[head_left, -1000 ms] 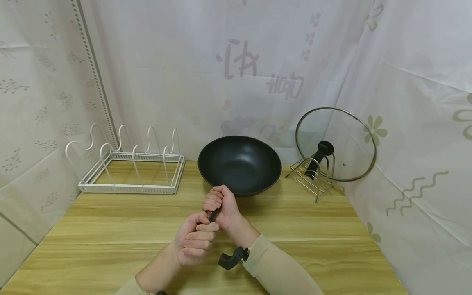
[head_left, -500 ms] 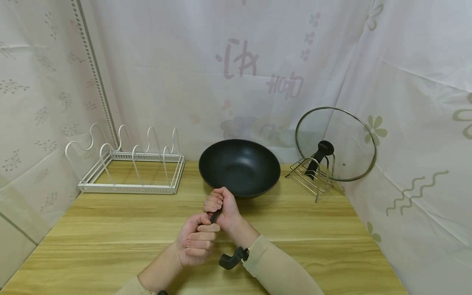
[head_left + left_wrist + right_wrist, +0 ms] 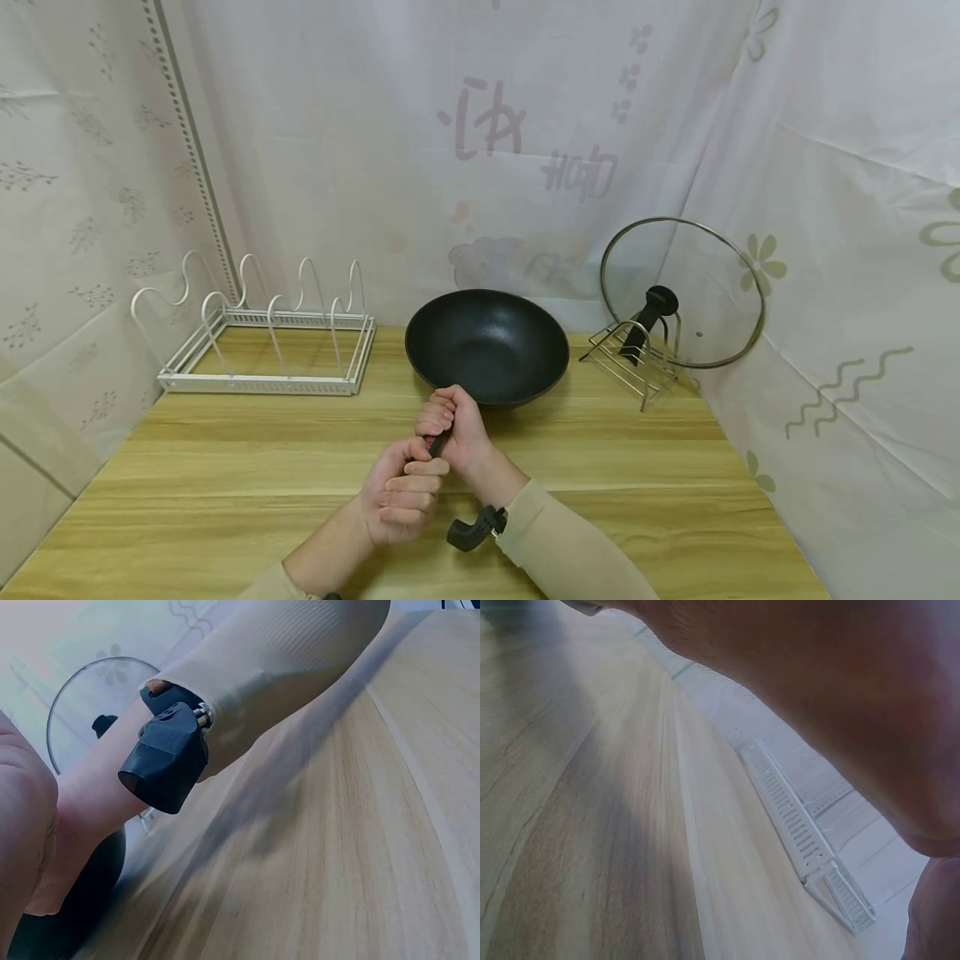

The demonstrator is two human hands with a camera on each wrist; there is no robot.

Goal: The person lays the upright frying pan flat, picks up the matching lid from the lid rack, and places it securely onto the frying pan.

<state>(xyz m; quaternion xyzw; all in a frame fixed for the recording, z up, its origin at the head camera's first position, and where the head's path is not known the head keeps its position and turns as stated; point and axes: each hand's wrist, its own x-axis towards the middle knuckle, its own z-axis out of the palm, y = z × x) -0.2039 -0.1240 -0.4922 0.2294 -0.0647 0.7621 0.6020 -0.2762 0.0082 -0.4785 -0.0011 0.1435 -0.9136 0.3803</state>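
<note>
A black wok (image 3: pixel 487 346) is at the middle of the table's far side, its dark inside facing me. Its black handle (image 3: pixel 437 443), with a red mark, runs toward me and is mostly covered by fingers. My right hand (image 3: pixel 459 425) grips the handle close to the bowl. Just behind it, my left hand (image 3: pixel 405 492) holds the handle's near end with curled fingers. In the left wrist view the wok's dark side (image 3: pixel 97 900) shows below the right wrist. Whether the wok's base touches the table cannot be told.
On the left stands a white rack (image 3: pixel 262 385) with looped dividers. At the right, a glass lid (image 3: pixel 720 292) with a black knob leans upright in a small wire stand (image 3: pixel 637 367). Patterned curtains hang behind and on both sides of the wooden table (image 3: pixel 225 483).
The wok has come down slightly and a little toward me. Both hands have shifted slightly down and right with it, keeping their grip on the handle.
</note>
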